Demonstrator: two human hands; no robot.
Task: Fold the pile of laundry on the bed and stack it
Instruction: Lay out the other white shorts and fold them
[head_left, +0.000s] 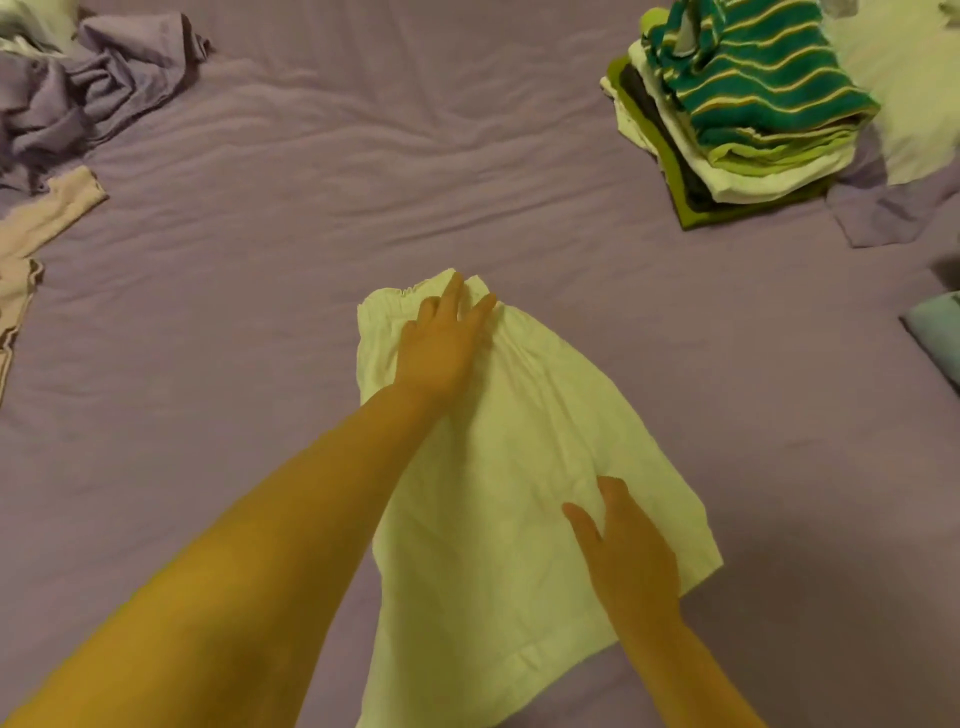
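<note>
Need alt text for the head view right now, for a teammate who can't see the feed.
Both hands lie flat on a pale garment spread on the purple bed: the left hand at its gathered waistband, the right hand lower down. A folded stack topped by a teal striped piece sits far right; crumpled unfolded laundry lies far left.

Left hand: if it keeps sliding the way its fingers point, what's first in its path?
The left hand lies flat on the white garment, fingers pointing up and slightly right. Past the gathered waistband it likely meets only bare purple sheet; the folded stack sits well right of that line.
</note>
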